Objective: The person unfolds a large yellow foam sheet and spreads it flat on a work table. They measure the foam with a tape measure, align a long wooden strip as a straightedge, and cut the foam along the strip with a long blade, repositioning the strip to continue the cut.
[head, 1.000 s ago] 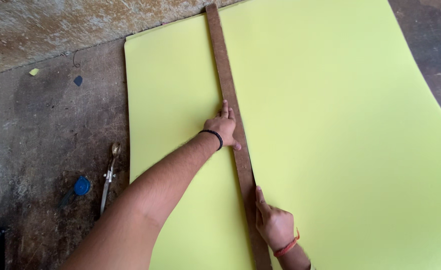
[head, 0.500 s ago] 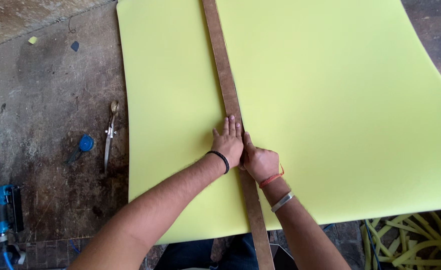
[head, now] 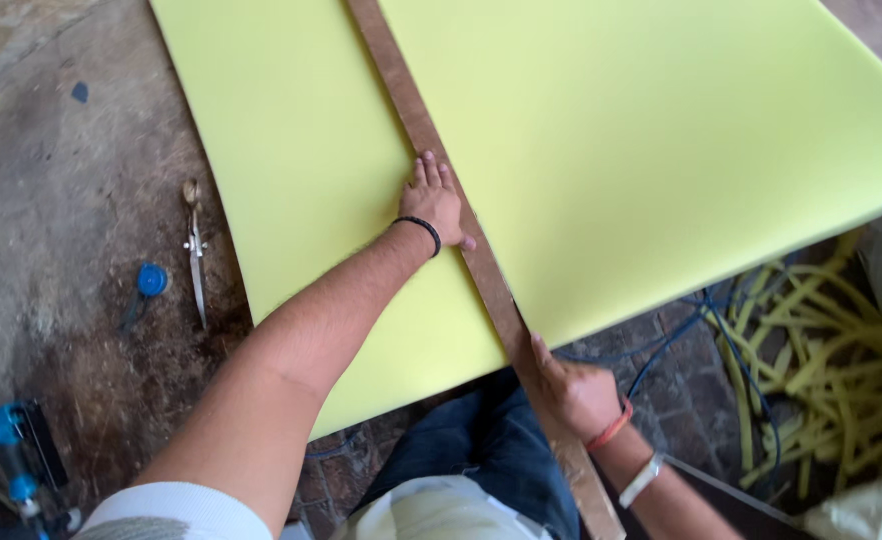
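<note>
A big sheet of yellow-green foam (head: 641, 130) lies on a worn brown worktable (head: 71, 200). A long brown wooden straightedge (head: 401, 90) runs diagonally across the foam and sticks out past its near edge. My left hand (head: 436, 200) presses flat on the straightedge and the foam, fingers spread, a black band on the wrist. At the foam's near edge my right hand (head: 571, 385) is closed against the straightedge's right side; whether it holds a small tool is hidden. It wears an orange thread and a silver bracelet.
Scissors (head: 196, 250) and a blue cap (head: 151, 280) lie on the table left of the foam. A blue power tool (head: 11, 450) sits at the lower left. Yellow foam offcuts (head: 821, 340) and dark cables (head: 691, 330) cover the floor on the right.
My right hand has slid down along the straightedge from beside my left hand to the foam's near edge. My left hand stays pressed on the straightedge. The view has shifted toward the floor.
</note>
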Tool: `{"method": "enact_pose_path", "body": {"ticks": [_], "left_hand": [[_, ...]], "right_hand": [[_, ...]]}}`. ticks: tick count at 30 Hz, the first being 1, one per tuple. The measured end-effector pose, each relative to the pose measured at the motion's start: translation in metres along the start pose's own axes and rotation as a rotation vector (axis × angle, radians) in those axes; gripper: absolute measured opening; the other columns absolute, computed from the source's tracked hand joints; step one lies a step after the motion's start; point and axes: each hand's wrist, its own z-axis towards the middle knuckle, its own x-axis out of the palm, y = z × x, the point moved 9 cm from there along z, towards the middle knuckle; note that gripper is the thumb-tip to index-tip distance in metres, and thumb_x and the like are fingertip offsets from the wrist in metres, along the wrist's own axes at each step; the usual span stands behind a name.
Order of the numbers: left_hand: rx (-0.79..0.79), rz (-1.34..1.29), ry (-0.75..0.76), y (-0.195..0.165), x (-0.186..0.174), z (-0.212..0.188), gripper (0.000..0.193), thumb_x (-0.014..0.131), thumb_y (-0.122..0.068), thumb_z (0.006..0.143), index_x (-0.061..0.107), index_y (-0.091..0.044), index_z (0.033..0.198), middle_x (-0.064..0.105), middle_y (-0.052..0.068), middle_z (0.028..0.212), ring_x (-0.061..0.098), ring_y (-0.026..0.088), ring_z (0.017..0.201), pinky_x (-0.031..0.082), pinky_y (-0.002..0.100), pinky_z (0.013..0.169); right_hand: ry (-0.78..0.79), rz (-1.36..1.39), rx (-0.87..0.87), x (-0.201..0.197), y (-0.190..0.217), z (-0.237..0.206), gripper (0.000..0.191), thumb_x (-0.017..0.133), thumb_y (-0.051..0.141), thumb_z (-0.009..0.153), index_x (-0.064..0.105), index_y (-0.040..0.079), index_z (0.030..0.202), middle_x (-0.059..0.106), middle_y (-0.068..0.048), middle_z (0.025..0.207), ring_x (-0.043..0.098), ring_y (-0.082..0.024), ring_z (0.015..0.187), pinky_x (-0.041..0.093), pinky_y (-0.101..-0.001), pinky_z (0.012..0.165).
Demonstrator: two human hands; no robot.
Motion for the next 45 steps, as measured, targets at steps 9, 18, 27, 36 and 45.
{"method": "enact_pose_path", "body": {"ticks": [9, 18, 27, 36, 45], "left_hand": [[0.091, 0.104, 0.108, -0.105, 0.053, -0.099, 0.11, 0.079, -0.074, 0.073, 0.046, -0.004, 0.151, 0.023, 0.025, 0.165, 0.015, 0.055, 0.15, 0.043, 0.061, 0.109], [0.129, 0.294, 0.044, -0.111, 0.04, -0.103, 0.118, 0.064, -0.09, 0.073, 0.049, -0.001, 0.148, 0.029, 0.029, 0.162, 0.016, 0.058, 0.15, 0.025, 0.059, 0.121], [0.107, 0.279, 0.001, -0.112, 0.054, -0.099, 0.118, 0.067, -0.089, 0.071, 0.054, 0.003, 0.144, 0.029, 0.03, 0.162, 0.017, 0.057, 0.15, 0.023, 0.054, 0.122], [0.109, 0.273, 0.056, -0.12, 0.046, -0.11, 0.119, 0.071, -0.086, 0.071, 0.048, 0.0, 0.15, 0.033, 0.027, 0.161, 0.021, 0.054, 0.15, 0.03, 0.054, 0.12], [0.135, 0.268, 0.008, -0.118, 0.048, -0.112, 0.118, 0.067, -0.088, 0.072, 0.047, -0.002, 0.151, 0.032, 0.027, 0.162, 0.019, 0.055, 0.15, 0.032, 0.054, 0.119]], "right_hand": [[-0.002, -0.01, 0.011, -0.007, 0.006, -0.018, 0.054, 0.07, 0.028, 0.087, 0.062, 0.009, 0.137, 0.066, -0.006, 0.061, 0.065, -0.028, 0.049, 0.051, -0.0419, 0.043], [0.145, -0.051, -0.008, 0.001, -0.007, -0.1, 0.071, 0.072, 0.026, 0.083, 0.049, 0.004, 0.147, 0.063, -0.006, 0.056, 0.064, -0.026, 0.045, 0.052, -0.0423, 0.042], [0.171, 0.063, -0.038, 0.002, -0.024, -0.165, 0.081, 0.075, 0.026, 0.072, 0.049, 0.005, 0.146, 0.061, -0.004, 0.055, 0.063, -0.025, 0.047, 0.053, -0.0409, 0.047], [0.203, 0.056, 0.092, -0.051, -0.01, -0.225, 0.074, 0.072, 0.013, 0.075, 0.053, 0.008, 0.146, 0.065, -0.001, 0.059, 0.066, -0.02, 0.048, 0.055, -0.0374, 0.049], [0.174, -0.064, 0.106, -0.039, 0.0, -0.198, 0.067, 0.071, 0.017, 0.08, 0.053, 0.012, 0.144, 0.067, -0.002, 0.062, 0.067, -0.024, 0.051, 0.055, -0.0399, 0.048]]}}
